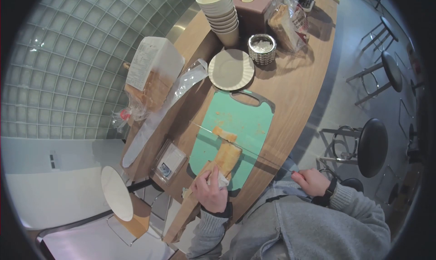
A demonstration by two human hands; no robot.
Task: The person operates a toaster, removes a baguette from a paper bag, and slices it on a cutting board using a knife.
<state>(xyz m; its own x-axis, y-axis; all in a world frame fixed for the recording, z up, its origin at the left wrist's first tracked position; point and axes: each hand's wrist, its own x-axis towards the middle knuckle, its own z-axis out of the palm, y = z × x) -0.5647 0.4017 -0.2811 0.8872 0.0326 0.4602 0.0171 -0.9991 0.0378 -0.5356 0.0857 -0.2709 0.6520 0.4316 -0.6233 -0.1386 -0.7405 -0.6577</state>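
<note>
My right hand [312, 182] is closed around the handle of a long, thin bread knife [261, 157]. Its blade reaches left across the green cutting board [252, 119], passing between a loaf of bread [227, 159] and a cut piece of bread [224, 133] just beyond it. With bent fingers, my left hand [210, 192] grips the near part of the loaf, where a brown paper bag [181, 219] covers it. A bit of white paper [222, 180] shows beside those fingers. Crumbs lie scattered on the board's far half.
Past the board are a paper plate [231, 70], a silver cup [262, 49], stacked paper cups [219, 12] and bagged bread [289, 23]. Another bagged loaf [152, 73], a long plastic sleeve [156, 123] and a clear plastic box [169, 162] lie left. Stools [372, 147] stand right.
</note>
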